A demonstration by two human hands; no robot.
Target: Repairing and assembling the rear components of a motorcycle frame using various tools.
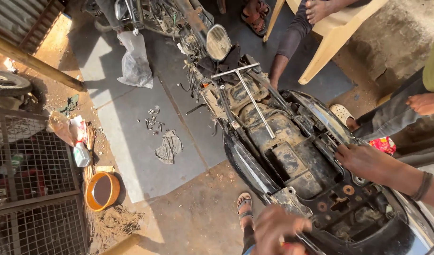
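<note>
One stripped motorcycle (292,160), one T-handled wrench (252,99), two hands, left (276,229) and right (363,160), one orange bowl (102,190), one grey rag (168,146), one plastic bag (134,61), one plastic chair (330,33).
</note>
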